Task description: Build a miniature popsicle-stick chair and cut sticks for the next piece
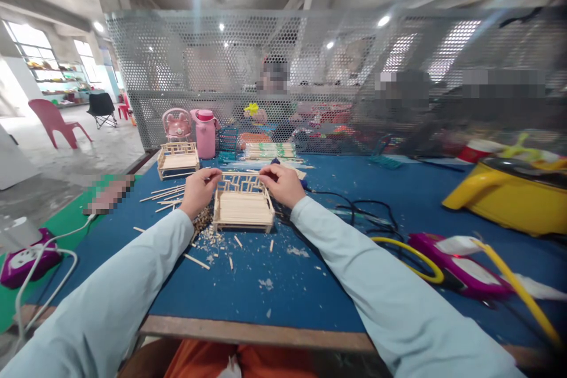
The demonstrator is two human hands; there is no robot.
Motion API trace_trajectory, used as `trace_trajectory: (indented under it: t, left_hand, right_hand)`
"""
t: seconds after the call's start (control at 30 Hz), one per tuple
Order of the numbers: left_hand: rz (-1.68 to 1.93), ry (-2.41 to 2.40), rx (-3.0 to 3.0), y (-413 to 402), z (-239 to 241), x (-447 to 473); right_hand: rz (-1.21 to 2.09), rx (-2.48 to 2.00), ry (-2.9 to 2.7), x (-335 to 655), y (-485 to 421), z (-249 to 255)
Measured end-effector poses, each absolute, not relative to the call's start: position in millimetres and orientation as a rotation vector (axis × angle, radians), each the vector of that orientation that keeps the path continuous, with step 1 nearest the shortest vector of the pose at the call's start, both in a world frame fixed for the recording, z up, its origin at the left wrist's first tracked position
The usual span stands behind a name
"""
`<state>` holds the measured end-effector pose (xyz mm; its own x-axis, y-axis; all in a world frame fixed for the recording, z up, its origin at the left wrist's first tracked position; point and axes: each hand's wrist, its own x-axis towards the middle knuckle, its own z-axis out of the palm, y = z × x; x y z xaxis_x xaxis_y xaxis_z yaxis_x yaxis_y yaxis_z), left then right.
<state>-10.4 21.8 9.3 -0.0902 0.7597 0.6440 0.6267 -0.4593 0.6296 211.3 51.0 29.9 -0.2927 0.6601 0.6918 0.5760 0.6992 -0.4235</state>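
Note:
A small model bench of pale wooden sticks (243, 208) stands upright on the blue table in front of me. Its slatted seat faces me, and a lattice back rises at the far side. My left hand (201, 190) pinches the left top corner of that back. At the right top corner, my right hand (284, 184) has its thumb and fingertips closed on the frame. A second stick bench (178, 159) stands behind, to the left. Loose sticks (170, 194) and cut bits (212, 236) lie about my left hand.
Along the back are a pink flask (205, 134), bundled sticks (270, 150) and a perforated metal screen (199, 59). To the right lie black cables (376, 207), a purple power strip (460, 266) and a yellow pot (518, 198). A phone (108, 194) charges at left. People sit beyond the screen.

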Motion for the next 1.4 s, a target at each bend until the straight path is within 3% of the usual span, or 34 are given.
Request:
trace_trajectory:
  t: [0.4, 0.6, 0.77, 1.1, 1.2, 1.4]
  left_hand:
    - [1.638, 1.513, 1.933, 21, 10, -12]
    - [1.880, 1.425, 1.578, 31, 7, -19]
    - [2.045, 1.478, 1.506, 23, 19, -30]
    - [1.876, 1.660, 1.548, -2, 34, -44]
    - [1.721, 1.799, 1.693, -2, 38, -56]
    - [1.499, 2.113, 1.786, 8, 30, -97]
  right_hand:
    - [0.132, -0.890, -1.880, 216, 50, 35]
    - [0.071, -0.758, -1.375, 238, 60, 74]
    - [0.041, -0.653, -1.316, 252, 35, 105]
    - [0.295, -1.249, -2.203, 267, -16, 37]
    - [0.312, -1.278, -2.228, 262, -15, 32]
    - [0.035, -1.164, -2.055, 248, -19, 33]
